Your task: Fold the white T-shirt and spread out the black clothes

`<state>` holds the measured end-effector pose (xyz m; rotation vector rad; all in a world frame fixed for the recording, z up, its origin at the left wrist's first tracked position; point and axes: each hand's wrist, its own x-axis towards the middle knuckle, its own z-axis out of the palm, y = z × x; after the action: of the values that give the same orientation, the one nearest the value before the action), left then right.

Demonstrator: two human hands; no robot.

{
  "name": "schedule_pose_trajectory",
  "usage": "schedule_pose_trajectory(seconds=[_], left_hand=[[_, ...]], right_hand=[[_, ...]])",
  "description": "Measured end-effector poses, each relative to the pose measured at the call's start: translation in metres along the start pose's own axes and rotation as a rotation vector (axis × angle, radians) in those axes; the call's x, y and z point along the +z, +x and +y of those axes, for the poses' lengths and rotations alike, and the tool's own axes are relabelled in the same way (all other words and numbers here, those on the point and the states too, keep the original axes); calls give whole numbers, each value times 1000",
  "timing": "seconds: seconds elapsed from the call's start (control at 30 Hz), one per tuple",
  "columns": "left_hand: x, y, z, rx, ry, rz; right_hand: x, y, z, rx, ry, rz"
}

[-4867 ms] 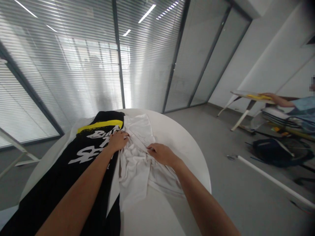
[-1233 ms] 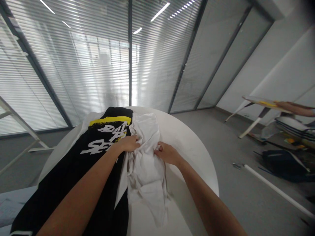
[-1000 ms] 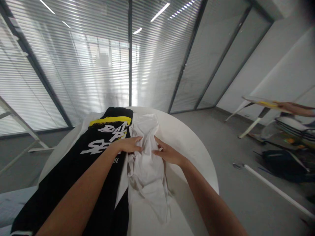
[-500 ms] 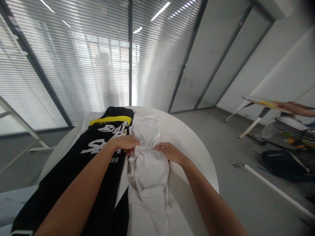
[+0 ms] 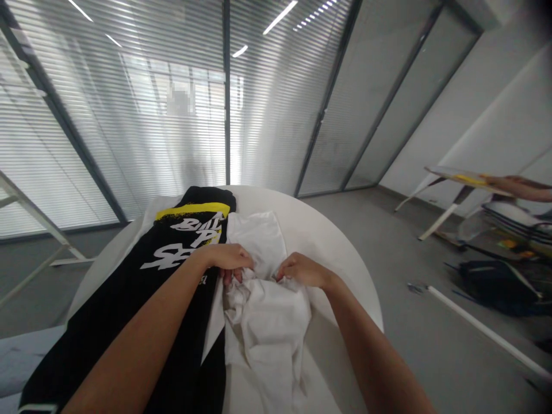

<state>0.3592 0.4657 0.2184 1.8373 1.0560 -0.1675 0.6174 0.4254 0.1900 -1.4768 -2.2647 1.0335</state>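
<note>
1. While the black garment (image 5: 116, 305) lies flat on the left of the round white table (image 5: 340, 270), the white cloth (image 5: 276, 310) sits bunched on the right, close against it. I can't tell if the two are joined.
2. The left hand (image 5: 233, 261) pinches the white cloth on its left side, with a puffy bit caught in the grip.
3. The right hand (image 5: 302, 269) pinches the cloth's right side. With one grip on each side, the cloth is likely kept from sliding as it is pulled.
4. The far end of the cloth is nearly flat, but the near part has big soft folds, perhaps because it is loose there.
5. The black garment is face up, so its print shows. A yellow stripe (image 5: 207, 210) runs across the far end.
6. Big white letters (image 5: 172, 256) sit below it. I can read "BUIL" on top, then "P". The lower line looks like "SE", but the left arm hides the rest. Some smaller writing is too blurry to read.
7. Far to the right, another person's arm (image 5: 521, 188) reaches onto a second table, by something yellow (image 5: 470, 181).
</note>
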Motion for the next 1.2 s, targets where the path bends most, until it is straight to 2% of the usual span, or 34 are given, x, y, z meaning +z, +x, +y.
schedule_pose_trajectory(seconds=[0.03,0.07,0.17,0.2,0.23,0.3,0.43,0.47,0.5,0.53,0.63,0.67,0.7,0.73,0.8,0.87,0.9,0.97,1.1,1.2], left_hand=[[-2,-1,0,-11,-41,2],[-4,0,-2,-8,-44,76],[-8,9,-12,53,112,539],[-9,13,-16,79,183,655],[-9,16,-19,107,246,707],[-8,20,-23,155,320,651],[-3,14,-18,113,216,277],[-3,13,-16,94,170,211],[-2,12,-14,84,148,193],[-2,11,-12,88,157,238],[-3,14,-12,100,287,562],[-3,15,-12,91,315,630],[-4,16,-13,76,322,651],[-4,15,-13,58,309,629],[-4,13,-13,49,243,490],[-3,11,-13,93,174,330],[-2,12,-13,122,157,288],[-1,15,-15,166,174,331],[1,28,-22,194,288,568],[0,28,-22,210,365,611]], right_hand=[[-2,0,0,-8,-7,31],[-2,0,0,-5,-45,95],[1,6,2,-21,-225,327],[3,9,3,-59,-265,349],[5,10,3,-103,-291,341],[8,12,3,-162,-328,290],[7,8,-4,-57,-405,196],[6,6,-7,-37,-402,199],[6,5,-9,-36,-390,219],[6,5,-11,-51,-367,254],[8,7,-12,-131,-299,315],[9,7,-12,-146,-299,300],[9,7,-11,-142,-310,279],[10,7,-11,-124,-323,250],[9,6,-10,-62,-319,176],[8,4,-11,-16,-300,115],[8,4,-11,-12,-308,116],[9,5,-10,-38,-359,190],[13,13,-1,-150,-400,323],[14,16,6,-190,-423,335]])
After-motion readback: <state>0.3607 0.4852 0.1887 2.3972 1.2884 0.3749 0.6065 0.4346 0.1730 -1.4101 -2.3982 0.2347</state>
